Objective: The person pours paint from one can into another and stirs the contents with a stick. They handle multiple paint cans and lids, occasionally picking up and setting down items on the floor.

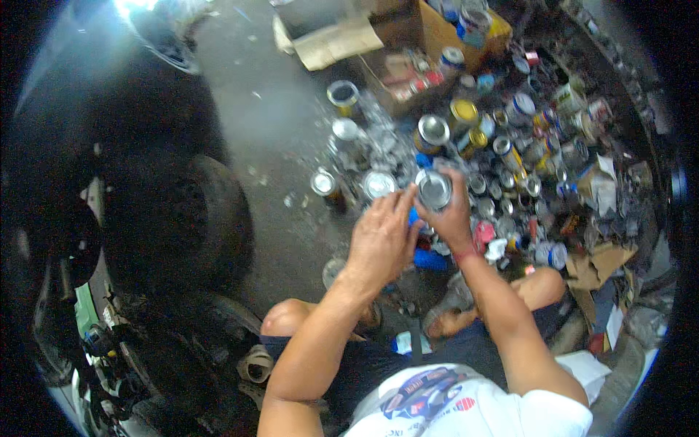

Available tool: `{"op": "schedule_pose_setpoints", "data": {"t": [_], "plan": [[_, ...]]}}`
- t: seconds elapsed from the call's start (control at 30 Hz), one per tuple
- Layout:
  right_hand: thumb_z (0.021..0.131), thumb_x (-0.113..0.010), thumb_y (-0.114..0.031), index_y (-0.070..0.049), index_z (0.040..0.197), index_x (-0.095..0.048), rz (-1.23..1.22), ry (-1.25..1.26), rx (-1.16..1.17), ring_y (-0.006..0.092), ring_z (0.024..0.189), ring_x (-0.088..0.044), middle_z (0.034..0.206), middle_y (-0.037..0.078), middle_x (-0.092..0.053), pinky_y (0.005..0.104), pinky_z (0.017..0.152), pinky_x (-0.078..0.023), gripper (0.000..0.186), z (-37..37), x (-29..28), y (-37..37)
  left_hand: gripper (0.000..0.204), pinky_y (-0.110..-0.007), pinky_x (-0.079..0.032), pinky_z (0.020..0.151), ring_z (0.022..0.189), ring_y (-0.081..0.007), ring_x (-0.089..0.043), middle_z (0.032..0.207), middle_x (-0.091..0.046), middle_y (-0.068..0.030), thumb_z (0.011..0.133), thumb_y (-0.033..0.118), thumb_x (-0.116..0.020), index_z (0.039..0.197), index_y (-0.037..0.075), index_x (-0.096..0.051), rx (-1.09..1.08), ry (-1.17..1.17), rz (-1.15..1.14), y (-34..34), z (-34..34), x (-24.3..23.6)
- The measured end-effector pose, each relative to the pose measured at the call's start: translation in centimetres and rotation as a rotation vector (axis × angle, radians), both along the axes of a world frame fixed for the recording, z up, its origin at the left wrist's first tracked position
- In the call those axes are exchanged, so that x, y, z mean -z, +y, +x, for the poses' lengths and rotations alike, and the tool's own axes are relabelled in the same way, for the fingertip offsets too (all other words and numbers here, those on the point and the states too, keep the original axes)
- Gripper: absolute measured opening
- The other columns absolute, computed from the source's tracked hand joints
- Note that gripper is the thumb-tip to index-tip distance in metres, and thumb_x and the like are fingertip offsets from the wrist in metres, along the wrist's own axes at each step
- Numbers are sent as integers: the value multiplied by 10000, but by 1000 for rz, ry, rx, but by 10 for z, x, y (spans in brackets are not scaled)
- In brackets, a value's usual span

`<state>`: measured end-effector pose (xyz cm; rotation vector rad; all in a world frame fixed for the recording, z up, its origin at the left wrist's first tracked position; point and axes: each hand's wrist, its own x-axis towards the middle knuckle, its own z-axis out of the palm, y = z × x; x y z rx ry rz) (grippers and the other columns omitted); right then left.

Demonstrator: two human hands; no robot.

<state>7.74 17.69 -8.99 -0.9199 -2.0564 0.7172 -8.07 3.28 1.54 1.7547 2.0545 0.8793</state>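
My right hand is wrapped round a tin can with a round silver end facing up. Beside it, my left hand has its fingers stretched out, their tips close to the can's left side; whether they touch it I cannot tell. Something blue shows between the two hands, partly hidden by the fingers. Just beyond my left fingertips stands a can with a shiny top, and left of it another silver-topped can. A blue cylinder lies below my right hand.
Several used cans and scraps, among them a yellow-lidded can, crowd the ground on the right. Open cardboard boxes stand at the far side. A large dark tyre is on the left. My bent knees frame the near area.
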Motion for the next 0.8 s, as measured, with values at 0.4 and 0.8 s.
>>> {"op": "schedule_pose_setpoints", "data": {"t": [0.4, 0.8], "plan": [[778, -903, -110, -57, 1424, -582, -181, -119, 11, 478, 1244, -656, 1327, 219, -624, 529, 1068, -549, 723, 69, -40, -139, 801, -544, -546, 1128, 1293, -478, -664, 1296, -680, -262, 802, 426, -958, 1406, -1, -653, 230, -38, -191, -29, 40, 4], [816, -1028, -259, -10, 1566, -390, -281, -165, -66, 396, 1407, -599, 1492, 228, -580, 469, 1166, -497, 1015, 112, 9, -169, 884, -522, -593, 1029, 1155, -494, -710, 1191, -718, -341, 748, 507, -807, 1260, -181, -594, 347, 151, -287, -25, 77, 50]]}}
